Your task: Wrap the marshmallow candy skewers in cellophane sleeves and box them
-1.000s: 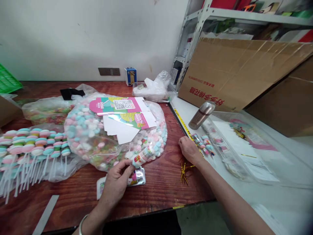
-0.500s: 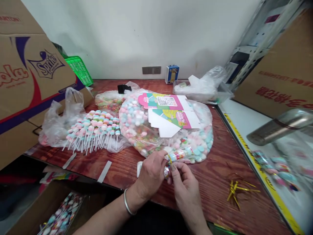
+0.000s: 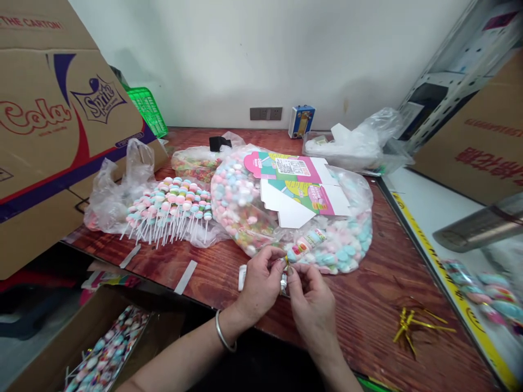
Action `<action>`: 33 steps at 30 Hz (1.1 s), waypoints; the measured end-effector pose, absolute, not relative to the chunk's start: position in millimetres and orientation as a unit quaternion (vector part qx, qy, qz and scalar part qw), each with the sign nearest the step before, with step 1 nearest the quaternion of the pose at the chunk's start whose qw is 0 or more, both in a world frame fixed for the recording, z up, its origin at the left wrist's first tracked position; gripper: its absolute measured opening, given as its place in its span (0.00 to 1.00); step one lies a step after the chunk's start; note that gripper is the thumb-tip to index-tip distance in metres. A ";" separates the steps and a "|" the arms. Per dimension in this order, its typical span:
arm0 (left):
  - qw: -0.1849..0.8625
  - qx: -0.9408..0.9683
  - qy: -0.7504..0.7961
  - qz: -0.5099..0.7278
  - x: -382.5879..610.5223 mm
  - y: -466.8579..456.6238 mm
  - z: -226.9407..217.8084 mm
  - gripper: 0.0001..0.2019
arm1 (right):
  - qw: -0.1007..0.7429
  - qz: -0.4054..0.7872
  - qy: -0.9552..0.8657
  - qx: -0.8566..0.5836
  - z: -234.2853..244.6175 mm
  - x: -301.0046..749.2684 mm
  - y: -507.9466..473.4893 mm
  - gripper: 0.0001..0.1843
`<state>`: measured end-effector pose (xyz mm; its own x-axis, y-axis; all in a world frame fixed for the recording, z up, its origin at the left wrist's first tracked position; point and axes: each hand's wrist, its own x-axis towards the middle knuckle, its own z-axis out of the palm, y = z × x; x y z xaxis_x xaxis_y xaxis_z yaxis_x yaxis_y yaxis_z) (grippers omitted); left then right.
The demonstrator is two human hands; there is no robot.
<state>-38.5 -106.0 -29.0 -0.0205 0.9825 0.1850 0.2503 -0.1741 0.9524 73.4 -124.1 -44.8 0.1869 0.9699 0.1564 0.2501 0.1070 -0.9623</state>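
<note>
My left hand [image 3: 261, 280] pinches the neck of a small clear candy packet [image 3: 307, 243] filled with coloured sweets. My right hand [image 3: 309, 296] meets it from the right, fingertips closed on a gold twist tie [image 3: 286, 263] at the packet's neck. Both hands hover over the near edge of the wooden table [image 3: 368, 305]. Just behind them lies a big clear bag of pastel candies [image 3: 245, 209] with flat pink-and-green cartons [image 3: 300, 182] on top. A small white packet [image 3: 242, 276] lies under my left hand.
Bagged candy lollipops [image 3: 171, 212] lie at left, beside a large Cola/Sprite carton [image 3: 49, 125]. Loose gold twist ties [image 3: 408, 324] lie at right. A metal flask [image 3: 478, 226] and finished candy packets [image 3: 482, 288] rest on the white surface. An open box of packets [image 3: 106, 354] sits below the table.
My right hand left the pile of gold ties and joined my left hand at the packet's neck. The view swung left, showing the carton and the box below.
</note>
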 end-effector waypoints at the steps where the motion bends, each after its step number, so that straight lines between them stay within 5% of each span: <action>1: 0.376 0.592 0.519 0.489 -38.5 -105.8 -29.1 0.09 | 0.521 0.350 -0.534 -0.567 -44.4 73.8 -123.7 0.14; 7: 0.363 0.600 0.511 0.497 -38.0 -102.4 -25.6 0.08 | 0.529 0.360 -0.526 -0.561 -48.7 76.5 -122.7 0.13; 10: 0.490 0.504 0.499 0.508 -33.0 -100.3 -27.0 0.04 | 0.542 0.345 -0.513 -0.569 -51.1 74.5 -121.2 0.13; 14: 0.659 0.347 0.414 0.523 -26.5 -98.9 -28.2 0.11 | 0.547 0.362 -0.512 -0.555 -46.7 72.7 -119.3 0.23; 23: 0.761 0.262 0.325 0.497 -31.0 -97.2 -28.5 0.17 | 0.467 0.215 -0.627 -0.585 -41.4 86.2 -116.5 0.13; 28: 0.659 0.400 0.396 0.498 -33.0 -99.0 -30.6 0.14 | 0.451 0.203 -0.639 -0.589 -42.7 87.5 -114.1 0.13; 33: 0.294 0.699 0.480 0.440 -41.4 -106.3 -27.4 0.14 | 0.449 0.194 -0.646 -0.586 -43.0 87.3 -115.9 0.11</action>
<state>-41.4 -106.3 -27.4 0.1515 0.9306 0.3333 0.4128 -0.3659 0.8341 87.3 -115.9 -43.0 0.0910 0.9315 0.3521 0.5825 0.2370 -0.7775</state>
